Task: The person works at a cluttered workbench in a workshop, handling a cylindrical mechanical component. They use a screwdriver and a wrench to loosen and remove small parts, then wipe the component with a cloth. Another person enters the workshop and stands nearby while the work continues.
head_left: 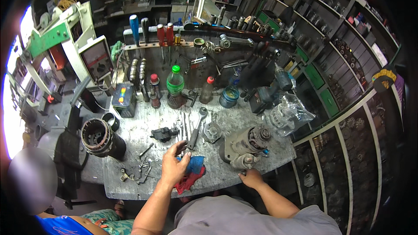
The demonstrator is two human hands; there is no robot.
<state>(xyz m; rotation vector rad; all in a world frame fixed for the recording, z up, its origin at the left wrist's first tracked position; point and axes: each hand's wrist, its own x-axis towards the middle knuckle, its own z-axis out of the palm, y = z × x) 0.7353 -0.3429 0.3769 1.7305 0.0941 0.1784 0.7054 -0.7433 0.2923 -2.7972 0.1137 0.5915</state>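
Note:
My left hand (pixel 174 166) is over the middle of the metal-topped bench (pixel 143 187), thumb and fingers apart and holding nothing. Just beyond its fingertips lie a ratchet wrench (pixel 194 137) and several spanners (pixel 184 124). A blue cloth (pixel 195 164) and a red cloth (pixel 191 182) are beside this hand, on its right. At the bench's front right, my right hand (pixel 251 179) curls against the near lower end of a grey starter motor (pixel 244 146); its fingertips are partly hidden. Between the ratchet and the motor sits a round metal end cover (pixel 213 132).
Bottles, including a green-capped one (pixel 175 85), a blue jar (pixel 229 97) and a battery-like box (pixel 124 100) line the back. A cylindrical housing (pixel 102 139) stands left; small bolts (pixel 146 169) lie nearby. A bagged part (pixel 287 115) is right. Another person's blue garment (pixel 61 226) shows lower left.

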